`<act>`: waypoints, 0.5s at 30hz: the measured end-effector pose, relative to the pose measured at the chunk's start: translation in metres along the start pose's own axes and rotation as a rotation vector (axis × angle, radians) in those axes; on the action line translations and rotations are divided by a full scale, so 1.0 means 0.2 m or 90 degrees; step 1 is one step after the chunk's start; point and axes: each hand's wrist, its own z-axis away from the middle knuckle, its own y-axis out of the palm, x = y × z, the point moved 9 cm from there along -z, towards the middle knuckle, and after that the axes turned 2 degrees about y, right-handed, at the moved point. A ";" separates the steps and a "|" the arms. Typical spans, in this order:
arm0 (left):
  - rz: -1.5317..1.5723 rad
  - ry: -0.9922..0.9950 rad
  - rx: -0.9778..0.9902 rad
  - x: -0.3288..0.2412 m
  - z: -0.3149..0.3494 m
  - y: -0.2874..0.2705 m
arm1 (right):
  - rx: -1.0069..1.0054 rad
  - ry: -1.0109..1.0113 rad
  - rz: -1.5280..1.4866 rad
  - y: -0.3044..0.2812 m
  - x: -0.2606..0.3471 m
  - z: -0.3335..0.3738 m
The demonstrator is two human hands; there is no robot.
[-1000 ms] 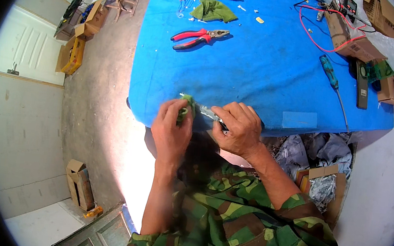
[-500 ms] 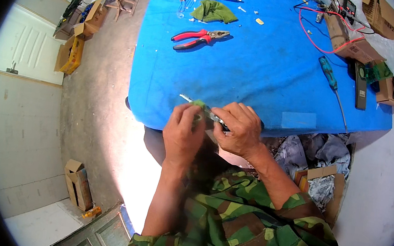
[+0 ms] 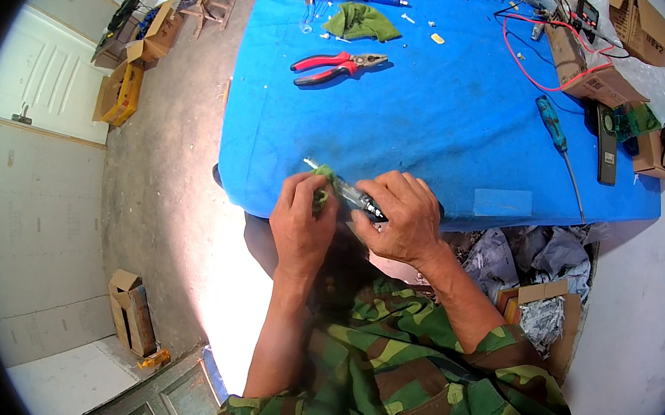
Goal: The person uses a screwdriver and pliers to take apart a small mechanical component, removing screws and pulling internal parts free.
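L hand (image 3: pixel 301 219) is closed round a small green cloth (image 3: pixel 321 188), pressed to a slim clear tube-like tool (image 3: pixel 350 195) at the near edge of the blue table (image 3: pixel 454 131). R hand (image 3: pixel 396 218) grips the tool's other end. Both hands sit close together, w/ nothing between them & the table edge. Further back: red-handled pliers (image 3: pixel 335 64), a green rag (image 3: pixel 360 21), a blue-handled screwdriver (image 3: pixel 555 132) to the right, cardboard boxes (image 3: pixel 586 68) w/ red wire (image 3: pixel 526 62) at the far right

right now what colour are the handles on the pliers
Red, with dark jaws; the pliers lie on the blue table, clearest in the head view.
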 end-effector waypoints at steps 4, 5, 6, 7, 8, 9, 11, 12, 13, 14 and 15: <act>-0.001 0.008 -0.011 0.01 0.02 -0.01 | -0.006 -0.008 0.016 0.02 -0.01 0.01; 0.000 0.010 -0.013 0.01 0.02 -0.02 | -0.008 -0.007 0.016 0.03 -0.02 0.01; 0.015 -0.011 -0.007 0.02 0.03 -0.02 | -0.010 -0.005 0.015 0.03 -0.03 0.01; 0.029 -0.031 0.000 0.02 0.03 -0.02 | -0.010 -0.002 0.014 0.03 -0.03 0.01; 0.044 -0.052 0.007 0.02 0.02 -0.03 | -0.009 0.002 0.012 0.03 -0.03 0.01; 0.034 -0.057 0.011 0.01 0.02 -0.04 | -0.007 0.005 0.012 0.03 -0.03 0.02; 0.015 -0.066 0.020 0.00 0.02 -0.06 | -0.014 0.001 0.012 0.03 -0.03 0.02; 0.000 -0.037 0.017 -0.03 0.02 -0.07 | -0.017 -0.001 0.011 0.03 -0.03 0.02; -0.015 -0.008 0.015 -0.06 0.03 -0.07 | -0.022 -0.005 0.014 0.03 -0.02 0.02; -0.029 0.022 0.013 -0.09 0.04 -0.06 | -0.027 -0.008 0.017 0.03 -0.02 0.02; -0.023 0.033 0.036 -0.11 0.06 -0.04 | -0.031 -0.013 0.018 0.03 -0.02 0.02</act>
